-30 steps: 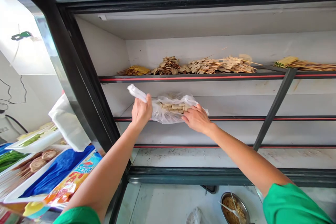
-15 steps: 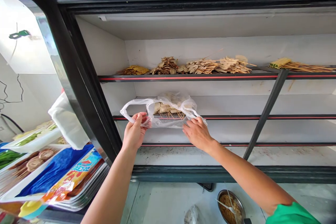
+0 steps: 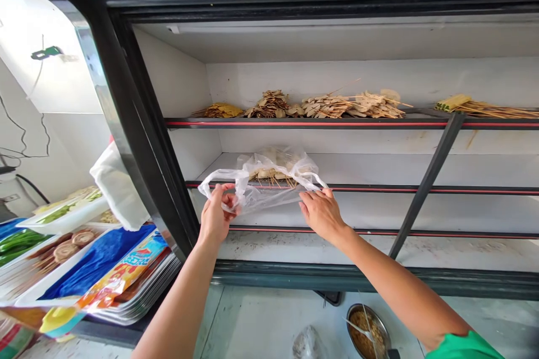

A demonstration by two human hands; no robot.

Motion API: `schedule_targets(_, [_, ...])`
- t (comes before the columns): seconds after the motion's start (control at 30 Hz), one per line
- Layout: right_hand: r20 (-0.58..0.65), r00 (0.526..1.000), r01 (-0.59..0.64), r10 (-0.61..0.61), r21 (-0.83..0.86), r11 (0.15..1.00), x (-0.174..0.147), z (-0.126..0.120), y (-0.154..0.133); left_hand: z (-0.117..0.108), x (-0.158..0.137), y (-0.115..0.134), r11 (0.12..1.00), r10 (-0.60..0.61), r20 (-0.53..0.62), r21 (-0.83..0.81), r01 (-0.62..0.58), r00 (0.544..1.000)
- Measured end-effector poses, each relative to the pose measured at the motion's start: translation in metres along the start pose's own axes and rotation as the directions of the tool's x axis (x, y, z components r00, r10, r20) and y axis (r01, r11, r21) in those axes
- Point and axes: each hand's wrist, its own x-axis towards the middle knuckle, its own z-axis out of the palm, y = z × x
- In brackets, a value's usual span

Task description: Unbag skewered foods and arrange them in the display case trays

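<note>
While the left hand [image 3: 217, 216] pinches the clear bag [image 3: 290, 158] at left, the right hand [image 3: 322, 210] grips its right edge.
Fingers curled nearly closed; skewers [image 3: 272, 175] inside, on the second shelf [image 3: 379, 188].

Bright overall, diffuse; brightest at upper left, nearly washed out on the wall [image 3: 63, 90] beyond the left edge of the cabinet frame [image 3: 295, 4]. Greyer and dimmer above the upper shelf [image 3: 311, 123]. Catching pale highlights on the plastic bag [image 3: 284, 160]; glinting along the rims of the metal trays [image 3: 147, 294]. Reasonably sharp along shelf front edges. Stretched toward lower left; bowed at the frame's upper-left corner. Darkened at extreme top right.
</note>
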Motion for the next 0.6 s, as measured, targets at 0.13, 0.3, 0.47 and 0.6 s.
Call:
schedule_targets(0.13, [-0.018,0.994,0.104,-0.105,-0.052,0.993,-0.002,-0.005,-0.003,0.004,-0.018,0.008,0.920,0.227,-0.121,0.352,-0.172,0.966])
schedule_targets(0.3, [-0.024,0.967,0.252,-0.253,-0.055,0.966,0.003,0.004,-0.013,0.036,-0.057,0.033,0.328,0.792,0.146,0.717,-0.615,0.593])
schedule_targets(0.47, [0.199,0.968,0.151,-0.153,0.025,0.988,0.022,0.008,-0.020,0.080,-0.033,0.020,0.140,0.197,0.675,0.698,-0.702,0.711])
schedule_targets(0.6, [0.358,0.907,-0.203,0.221,-0.087,0.975,0.042,0.000,-0.005,0.077,0.009,0.003,-0.092,-0.106,0.268,0.956,-0.278,0.958])
